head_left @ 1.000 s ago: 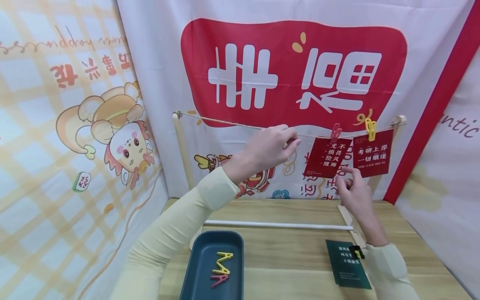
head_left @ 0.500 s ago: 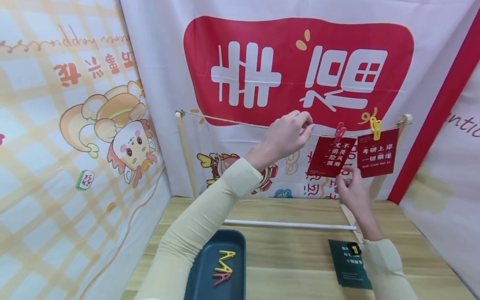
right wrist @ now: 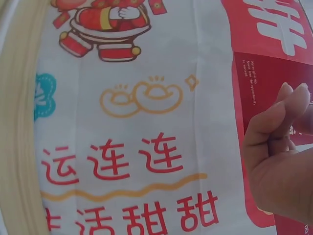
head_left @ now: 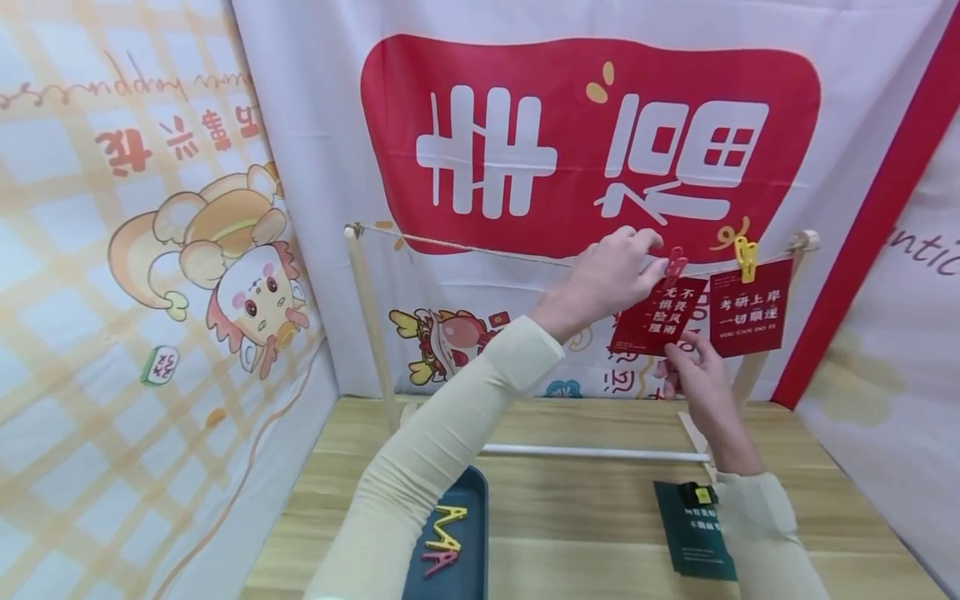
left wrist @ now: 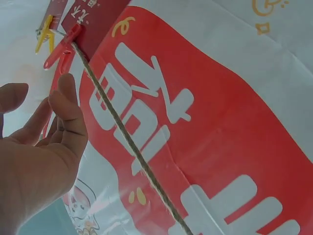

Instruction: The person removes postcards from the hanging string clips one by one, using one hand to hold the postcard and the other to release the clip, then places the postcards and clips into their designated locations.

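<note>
A red card (head_left: 654,321) with white writing hangs from a string (head_left: 480,247) by a red clothespin (head_left: 676,267). My left hand (head_left: 611,279) is raised just left of this clothespin. In the left wrist view the thumb and fingers stand apart below the red clothespin (left wrist: 66,44), with nothing between them. At the card's lower right corner is my right hand (head_left: 697,375), thumb and forefinger close together. Its fingertips overlap the card (right wrist: 259,93) in the right wrist view, and I cannot tell whether they pinch it. Right beside hangs a second red card (head_left: 750,308) under yellow clothespins (head_left: 746,259).
The string spans two wooden posts (head_left: 367,317) with a white rod (head_left: 592,452) low between them. A dark blue tray (head_left: 482,533) holds yellow and pink clothespins (head_left: 448,527), partly behind my left sleeve. A green card (head_left: 690,533) lies on the table near my right forearm.
My left hand has moved rightward along the string to the red clothespin. The right hand has shifted slightly left, to the hanging card's lower corner.
</note>
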A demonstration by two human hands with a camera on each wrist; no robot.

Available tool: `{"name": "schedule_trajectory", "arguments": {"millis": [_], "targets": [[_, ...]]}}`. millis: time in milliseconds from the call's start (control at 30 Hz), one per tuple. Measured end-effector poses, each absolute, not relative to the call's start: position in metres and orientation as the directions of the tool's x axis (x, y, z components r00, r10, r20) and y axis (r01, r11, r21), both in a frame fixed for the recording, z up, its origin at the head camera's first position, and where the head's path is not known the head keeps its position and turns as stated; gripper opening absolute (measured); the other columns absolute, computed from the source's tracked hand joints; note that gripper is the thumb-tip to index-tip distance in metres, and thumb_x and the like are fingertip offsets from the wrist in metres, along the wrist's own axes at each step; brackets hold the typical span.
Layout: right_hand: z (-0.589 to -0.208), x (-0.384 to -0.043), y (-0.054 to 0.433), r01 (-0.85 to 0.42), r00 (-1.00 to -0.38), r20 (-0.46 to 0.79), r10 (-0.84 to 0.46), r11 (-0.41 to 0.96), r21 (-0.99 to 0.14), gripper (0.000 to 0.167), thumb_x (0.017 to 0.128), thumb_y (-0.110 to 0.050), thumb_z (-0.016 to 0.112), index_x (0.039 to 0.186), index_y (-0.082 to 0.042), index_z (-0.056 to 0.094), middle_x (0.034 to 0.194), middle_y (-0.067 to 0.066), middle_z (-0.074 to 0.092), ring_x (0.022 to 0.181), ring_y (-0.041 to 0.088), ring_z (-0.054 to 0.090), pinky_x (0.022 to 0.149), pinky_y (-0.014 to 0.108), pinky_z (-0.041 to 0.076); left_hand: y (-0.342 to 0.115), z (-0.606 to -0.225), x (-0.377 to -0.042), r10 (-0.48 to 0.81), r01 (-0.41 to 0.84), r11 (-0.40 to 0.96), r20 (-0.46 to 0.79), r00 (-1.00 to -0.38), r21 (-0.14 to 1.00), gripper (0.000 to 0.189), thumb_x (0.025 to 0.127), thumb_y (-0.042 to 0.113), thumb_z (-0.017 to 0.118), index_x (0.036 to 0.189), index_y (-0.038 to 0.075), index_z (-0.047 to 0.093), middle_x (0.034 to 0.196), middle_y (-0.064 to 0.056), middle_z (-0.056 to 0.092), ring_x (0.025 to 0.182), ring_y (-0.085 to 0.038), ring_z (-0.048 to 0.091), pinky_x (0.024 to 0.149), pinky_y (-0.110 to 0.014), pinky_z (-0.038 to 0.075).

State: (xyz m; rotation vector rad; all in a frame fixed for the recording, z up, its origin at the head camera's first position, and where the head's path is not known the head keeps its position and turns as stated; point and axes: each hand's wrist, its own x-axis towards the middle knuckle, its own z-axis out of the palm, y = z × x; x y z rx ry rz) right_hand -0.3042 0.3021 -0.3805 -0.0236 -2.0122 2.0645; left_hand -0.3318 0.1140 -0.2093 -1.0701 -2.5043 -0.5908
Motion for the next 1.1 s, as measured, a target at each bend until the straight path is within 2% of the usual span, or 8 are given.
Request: {"name": "schedule_trajectory", "arguments": {"millis": [167, 267, 433, 600, 733, 900, 1100], "targets": [[-0.379, -0.305, 0.3, -0.183, -0.977, 0.157, 0.142, -0.192, -0.964, 0.03, 0.101, -0.023, 0.054, 0.127, -0.013, 0.042, 0.065, -0.001, 0.061, 0.042, 0.01, 0.052, 0.041, 0.024, 0.048, 0.125, -0.211, -0.331, 0.592, 0.729, 0.646, 0.455, -0.665, 0.225, 0.046, 0.093, 0.04, 0.063, 0.133, 0.019, 0.054, 0.123, 0.003, 0.06, 0.097, -0.002, 0.057, 0.082, -0.014, 0.053], [-0.379, -0.304, 0.302, -0.191, -0.978, 0.164, 0.127, -0.243, -0.951, 0.025, 0.102, -0.024, 0.052, 0.122, -0.014, 0.042, 0.064, -0.001, 0.061, 0.041, 0.01, 0.052, 0.042, 0.024, 0.048, 0.131, -0.21, -0.332, 0.591, 0.735, 0.644, 0.472, -0.654, 0.213, 0.045, 0.094, 0.042, 0.061, 0.132, 0.019, 0.055, 0.119, 0.004, 0.061, 0.093, -0.001, 0.056, 0.08, -0.013, 0.053], [-0.379, -0.304, 0.303, -0.175, -0.982, 0.151, 0.114, -0.253, -0.951, 0.026, 0.101, -0.031, 0.052, 0.118, -0.015, 0.042, 0.065, -0.002, 0.062, 0.043, 0.009, 0.052, 0.043, 0.023, 0.048, 0.137, -0.211, -0.333, 0.575, 0.724, 0.662, 0.489, -0.657, 0.195, 0.044, 0.094, 0.044, 0.061, 0.129, 0.019, 0.057, 0.114, 0.004, 0.062, 0.088, 0.0, 0.056, 0.077, -0.011, 0.053], [-0.377, -0.305, 0.299, -0.142, -0.989, 0.118, 0.094, -0.316, -0.938, 0.029, 0.099, -0.039, 0.053, 0.11, -0.013, 0.046, 0.065, -0.001, 0.061, 0.043, 0.01, 0.052, 0.044, 0.025, 0.048, 0.138, -0.215, -0.333, 0.546, 0.699, 0.683, 0.486, -0.683, 0.215, 0.045, 0.093, 0.039, 0.064, 0.133, 0.019, 0.055, 0.119, 0.004, 0.063, 0.097, -0.002, 0.061, 0.08, -0.013, 0.054], [-0.374, -0.304, 0.293, -0.136, -0.988, 0.103, 0.112, -0.337, -0.932, 0.036, 0.098, -0.043, 0.053, 0.116, -0.013, 0.048, 0.066, -0.002, 0.06, 0.045, 0.009, 0.051, 0.045, 0.024, 0.048, 0.137, -0.216, -0.335, 0.536, 0.698, 0.675, 0.492, -0.686, 0.238, 0.048, 0.094, 0.036, 0.064, 0.139, 0.02, 0.052, 0.125, 0.004, 0.063, 0.102, -0.003, 0.063, 0.082, -0.014, 0.053], [-0.373, -0.303, 0.288, -0.118, -0.988, 0.075, 0.138, -0.336, -0.935, 0.039, 0.096, -0.047, 0.053, 0.118, -0.014, 0.052, 0.066, -0.002, 0.059, 0.046, 0.009, 0.051, 0.045, 0.023, 0.048, 0.14, -0.218, -0.335, 0.545, 0.716, 0.652, 0.502, -0.672, 0.25, 0.047, 0.094, 0.036, 0.063, 0.137, 0.02, 0.054, 0.124, 0.004, 0.064, 0.105, -0.003, 0.064, 0.084, -0.014, 0.053], [-0.375, -0.304, 0.291, -0.15, -0.981, 0.095, 0.17, -0.35, -0.925, 0.033, 0.096, -0.044, 0.055, 0.101, -0.011, 0.053, 0.061, -0.002, 0.058, 0.043, 0.01, 0.05, 0.042, 0.023, 0.046, 0.152, -0.217, -0.332, 0.563, 0.739, 0.617, 0.504, -0.655, 0.27, 0.043, 0.096, 0.037, 0.061, 0.134, 0.019, 0.055, 0.123, 0.006, 0.065, 0.105, -0.001, 0.063, 0.084, -0.011, 0.052]]}}
